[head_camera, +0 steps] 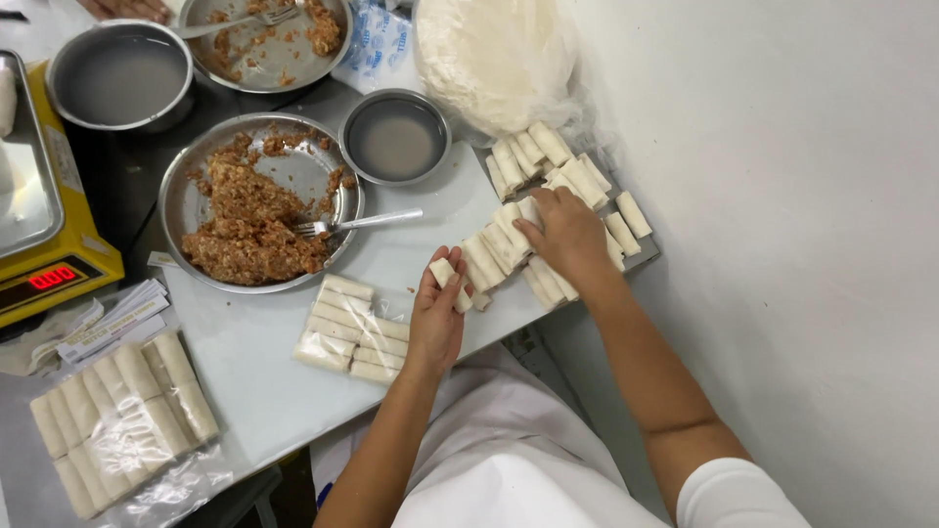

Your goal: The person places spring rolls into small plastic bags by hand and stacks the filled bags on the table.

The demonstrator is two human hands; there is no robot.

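The left hand [436,315] grips one white spring roll [449,282] between thumb and fingers, just above the table edge. The right hand [567,235] rests palm-down, fingers curled on the pile of rolls [548,186] beside it. A bagged batch [354,329] lies left, near the filling plate [182,200] and fork [357,224].

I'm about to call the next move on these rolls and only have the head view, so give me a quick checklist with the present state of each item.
1. Left hand has a roll: ok, one white roll lies at its fingertips.
2. Right hand on the loose rolls: ok, it rests on the pile on the tray.
3. Open pack of rolls within reach: ok, it lies just left of the left hand.
4. Fork parked: ok, resting on the rim of the filling plate.
5. Tray steady at the table corner: cannot tell.
6. Count of rolls in the open pack: cannot tell, plastic blurs it.
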